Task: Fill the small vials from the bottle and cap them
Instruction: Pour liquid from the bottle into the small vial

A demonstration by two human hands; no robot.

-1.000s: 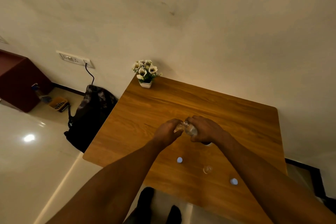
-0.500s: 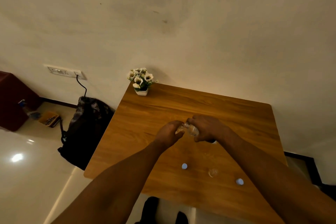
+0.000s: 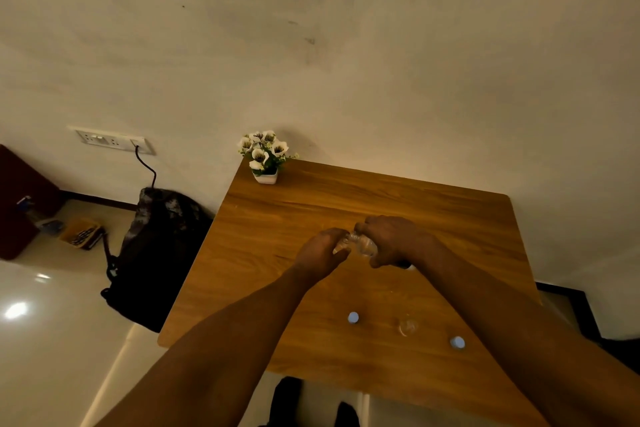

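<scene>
Head view showed both hands meeting over the middle of the wooden bench (image 3: 277,218). The right hand (image 3: 394,243) had its fingers curled round a clear bottle (image 3: 363,245), tilted with its neck toward the left hand (image 3: 322,253). The left fingers pinched something small at the bottle's mouth, too hidden to name. Nearer the person, a clear vial (image 3: 408,326) stood open between two white caps (image 3: 353,317) (image 3: 457,342). A flower pot (image 3: 265,177) sat at the far left corner.
</scene>
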